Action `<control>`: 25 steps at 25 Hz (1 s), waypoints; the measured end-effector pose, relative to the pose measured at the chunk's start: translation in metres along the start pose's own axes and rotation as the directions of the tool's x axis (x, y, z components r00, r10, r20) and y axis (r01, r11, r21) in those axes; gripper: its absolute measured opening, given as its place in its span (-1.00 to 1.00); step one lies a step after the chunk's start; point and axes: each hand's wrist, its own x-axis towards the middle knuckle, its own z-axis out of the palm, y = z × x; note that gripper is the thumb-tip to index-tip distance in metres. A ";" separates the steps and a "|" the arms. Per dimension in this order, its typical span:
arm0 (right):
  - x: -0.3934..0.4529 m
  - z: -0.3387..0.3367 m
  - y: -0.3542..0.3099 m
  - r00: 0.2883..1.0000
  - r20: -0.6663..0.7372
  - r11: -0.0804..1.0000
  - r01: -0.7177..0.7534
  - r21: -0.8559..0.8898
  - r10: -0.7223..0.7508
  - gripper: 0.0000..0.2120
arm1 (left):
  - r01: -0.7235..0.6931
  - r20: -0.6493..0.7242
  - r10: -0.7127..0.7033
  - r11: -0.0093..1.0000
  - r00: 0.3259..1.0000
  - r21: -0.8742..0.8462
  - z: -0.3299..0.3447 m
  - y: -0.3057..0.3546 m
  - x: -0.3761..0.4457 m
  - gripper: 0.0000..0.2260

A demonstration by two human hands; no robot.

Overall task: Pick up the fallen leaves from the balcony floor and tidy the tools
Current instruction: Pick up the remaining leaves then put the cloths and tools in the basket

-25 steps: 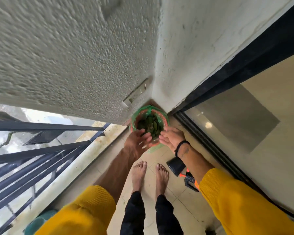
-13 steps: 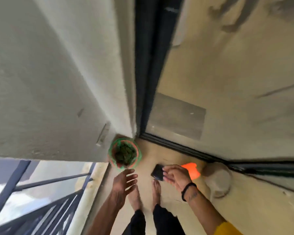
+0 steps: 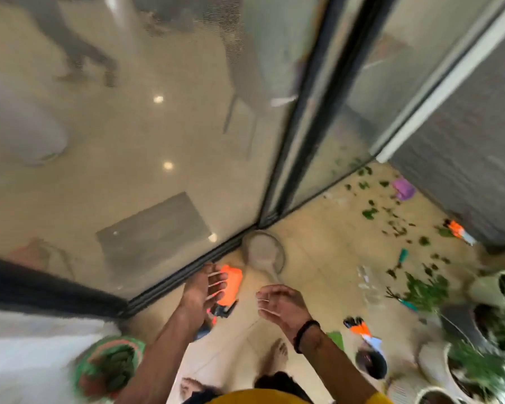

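The view is blurred by motion. My left hand hangs empty with straight fingers over an orange tool on the tiled floor. My right hand floats beside it, fingers loosely curled, holding nothing. A bin lined with a green bag holds leaves at the lower left. Several green leaves lie scattered on the floor at the right. Small tools lie among them: an orange one, a teal-handled one, a purple item, and an orange-and-black one.
A pale round container stands by the sliding glass door track. White pots with green plants crowd the lower right. A grey wall closes the far right. My bare feet stand on the tiles.
The view has swung right, away from the corner, so the leaf bin now sits at lower left. Both hands left the bin and moved toward the orange tool by the door.
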 end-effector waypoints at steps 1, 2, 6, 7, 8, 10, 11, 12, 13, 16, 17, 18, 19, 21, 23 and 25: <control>-0.004 -0.029 -0.013 1.000 -0.015 0.998 0.026 0.062 -0.025 -0.92 | -0.006 0.025 0.005 0.999 1.000 0.040 0.033 -0.001 0.004 -0.76; -0.008 -0.055 -0.025 0.998 -0.036 0.994 0.058 0.090 -0.055 -0.93 | -0.003 0.040 0.001 0.998 0.999 0.065 0.063 -0.004 0.007 -0.76; -0.019 -0.153 -0.064 0.969 -0.210 0.972 0.167 0.163 -0.131 -0.74 | 0.005 0.164 -0.033 0.986 0.986 0.169 0.190 -0.023 0.011 -0.75; -0.021 -0.175 -0.074 0.957 -0.258 0.967 0.181 0.180 -0.131 -0.72 | 0.008 0.189 -0.048 0.978 0.981 0.207 0.219 -0.029 0.013 -0.75; -0.023 -0.195 -0.083 0.946 -0.301 0.960 0.191 0.202 -0.125 -0.70 | 0.015 0.214 -0.070 0.969 0.974 0.247 0.248 -0.035 0.014 -0.75; -0.023 -0.226 -0.100 0.924 -0.363 0.947 0.216 0.240 -0.119 -0.71 | 0.019 0.255 -0.103 0.950 0.961 0.313 0.296 -0.043 0.016 -0.76; -0.022 -0.236 -0.107 0.917 -0.381 0.939 0.228 0.259 -0.117 -0.71 | 0.019 0.274 -0.117 0.942 0.954 0.335 0.314 -0.044 0.015 -0.75; -0.019 -0.248 -0.114 0.909 -0.403 0.928 0.239 0.286 -0.110 -0.71 | 0.024 0.294 -0.139 0.931 0.945 0.364 0.334 -0.046 0.014 -0.75; -0.015 -0.259 -0.121 0.902 -0.419 0.920 0.247 0.306 -0.103 -0.71 | 0.025 0.309 -0.159 0.918 0.938 0.395 0.351 -0.046 0.014 -0.74; 0.000 -0.285 -0.144 0.884 -0.459 0.900 0.269 0.343 -0.090 -0.70 | 0.015 0.324 -0.187 0.884 0.927 0.468 0.394 -0.042 0.027 -0.73; 0.007 -0.293 -0.152 0.877 -0.474 0.892 0.277 0.358 -0.082 -0.71 | 0.009 0.330 -0.195 0.872 0.924 0.490 0.407 -0.041 0.036 -0.72; 0.015 -0.301 -0.160 0.871 -0.485 0.887 0.280 0.367 -0.075 -0.71 | -0.001 0.341 -0.200 0.862 0.919 0.507 0.422 -0.039 0.046 -0.72; 0.022 -0.308 -0.168 0.866 -0.494 0.880 0.290 0.377 -0.074 -0.71 | -0.006 0.346 -0.204 0.855 0.916 0.518 0.437 -0.036 0.055 -0.72; 0.039 -0.325 -0.188 0.850 -0.523 0.864 0.310 0.397 -0.064 -0.71 | -0.011 0.353 -0.215 0.842 0.911 0.539 0.470 -0.029 0.076 -0.73; 0.064 -0.346 -0.211 0.824 -0.566 0.851 0.319 0.417 -0.032 -0.73 | -0.015 0.362 -0.230 0.826 0.903 0.564 0.510 -0.020 0.103 -0.73; 0.093 -0.369 -0.238 0.789 -0.614 0.831 0.329 0.448 0.019 -0.75 | 0.000 0.364 -0.276 0.796 0.890 0.605 0.553 -0.011 0.137 -0.73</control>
